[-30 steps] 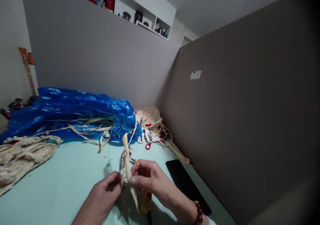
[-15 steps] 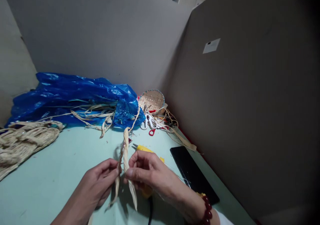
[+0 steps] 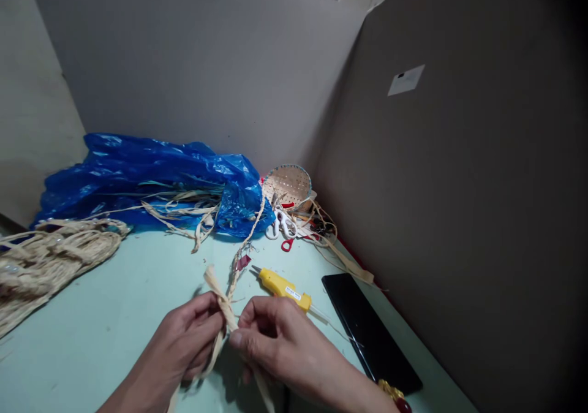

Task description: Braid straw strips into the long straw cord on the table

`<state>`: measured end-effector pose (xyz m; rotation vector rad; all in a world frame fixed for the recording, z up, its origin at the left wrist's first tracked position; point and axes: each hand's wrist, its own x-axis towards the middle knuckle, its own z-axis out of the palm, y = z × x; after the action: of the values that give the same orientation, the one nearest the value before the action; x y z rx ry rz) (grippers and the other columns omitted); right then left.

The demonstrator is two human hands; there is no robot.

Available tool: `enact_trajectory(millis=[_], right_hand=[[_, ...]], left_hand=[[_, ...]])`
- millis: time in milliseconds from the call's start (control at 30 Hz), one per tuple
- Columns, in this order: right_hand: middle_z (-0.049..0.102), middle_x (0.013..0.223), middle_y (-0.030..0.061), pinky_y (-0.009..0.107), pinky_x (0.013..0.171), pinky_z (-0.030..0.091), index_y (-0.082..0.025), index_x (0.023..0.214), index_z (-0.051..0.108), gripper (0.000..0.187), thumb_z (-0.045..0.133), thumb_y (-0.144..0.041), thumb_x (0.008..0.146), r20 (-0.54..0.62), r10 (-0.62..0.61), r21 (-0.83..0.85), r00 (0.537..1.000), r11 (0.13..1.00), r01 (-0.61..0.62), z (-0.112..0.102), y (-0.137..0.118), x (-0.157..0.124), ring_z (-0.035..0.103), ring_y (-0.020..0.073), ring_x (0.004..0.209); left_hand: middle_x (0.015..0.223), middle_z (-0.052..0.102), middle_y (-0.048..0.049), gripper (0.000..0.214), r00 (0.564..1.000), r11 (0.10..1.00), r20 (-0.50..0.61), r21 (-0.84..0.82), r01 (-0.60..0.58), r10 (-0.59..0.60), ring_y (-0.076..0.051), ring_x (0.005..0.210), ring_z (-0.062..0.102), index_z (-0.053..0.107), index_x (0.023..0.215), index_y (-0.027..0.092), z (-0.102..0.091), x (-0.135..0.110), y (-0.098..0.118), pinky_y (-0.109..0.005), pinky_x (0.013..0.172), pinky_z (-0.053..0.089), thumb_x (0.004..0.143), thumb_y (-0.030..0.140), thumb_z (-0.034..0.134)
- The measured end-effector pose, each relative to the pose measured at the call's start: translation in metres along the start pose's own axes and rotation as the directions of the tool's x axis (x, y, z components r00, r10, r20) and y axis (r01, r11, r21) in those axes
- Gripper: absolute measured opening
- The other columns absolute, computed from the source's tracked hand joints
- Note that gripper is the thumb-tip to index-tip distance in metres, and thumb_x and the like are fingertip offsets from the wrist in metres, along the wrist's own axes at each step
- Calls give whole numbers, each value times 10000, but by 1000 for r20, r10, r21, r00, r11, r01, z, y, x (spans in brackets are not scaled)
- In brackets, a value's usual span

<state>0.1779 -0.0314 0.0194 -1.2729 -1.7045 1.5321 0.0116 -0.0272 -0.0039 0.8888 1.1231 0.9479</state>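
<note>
My left hand point(image 3: 186, 345) and my right hand point(image 3: 275, 348) meet low in the middle of the view, both pinched on pale dried leaf strips point(image 3: 220, 306). The strips cross between my fingertips; a short end sticks up to the left and longer ends hang down below my hands. A thin twisted cord point(image 3: 250, 232) runs from the strips back towards the blue bag. A yellow glue gun point(image 3: 282, 287) lies on the table just beyond my right hand.
On the pale green table point(image 3: 114, 315) lie a blue plastic bag point(image 3: 151, 177) spilling strips, a coil of braided rope point(image 3: 50, 257) at left, a black phone point(image 3: 370, 333) at right, white scissors point(image 3: 281, 224) and a woven disc point(image 3: 289, 185). Grey partitions close the back and right.
The upright strip has been bent down and to the left between my fingers. The view has shifted, so the glue gun now shows in full beyond my right hand.
</note>
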Motion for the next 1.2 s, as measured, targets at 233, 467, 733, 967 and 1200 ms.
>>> enact_trajectory(millis=[233,467,733,967,1200], right_hand=[[614,720,1,257,603,352,-226,937,571,115,503,-317,921,-62,-127,-185,990,976,114,0,4,-2,513,146,635],[507,691,-23,232,601,339,-187,778,557,119,611,-280,828,-169,-221,-146,960,969,198,0,6,6,461,123,663],[526,731,0,243,627,341,-171,845,598,118,595,-283,809,-121,-108,22,987,994,111,1,12,9,455,134,703],[565,684,-4,240,659,386,-161,816,519,120,582,-179,716,-67,-40,206,997,977,53,5,-4,8,527,129,678],[563,663,6,207,509,390,-163,830,535,225,591,-381,822,-21,-103,253,994,962,105,0,-3,7,504,106,537]], left_hand=[[606,607,23,288,996,996,16,25,-87,86,-136,581,575,653,753,167,-3,6,-4,-212,562,440,620,395,767],[642,622,-2,192,986,984,-14,57,-166,167,-157,676,589,635,668,168,0,12,-6,-223,639,464,602,321,731],[540,538,41,197,990,989,9,-53,-137,137,-148,669,580,602,643,189,2,11,-7,-196,612,460,585,293,760],[565,593,28,186,995,995,43,10,-96,95,-126,610,556,612,705,185,-5,10,-8,-184,563,423,649,318,730],[552,616,22,305,992,997,105,30,-77,74,-108,526,561,596,664,169,-6,13,-10,-176,501,385,625,403,788]])
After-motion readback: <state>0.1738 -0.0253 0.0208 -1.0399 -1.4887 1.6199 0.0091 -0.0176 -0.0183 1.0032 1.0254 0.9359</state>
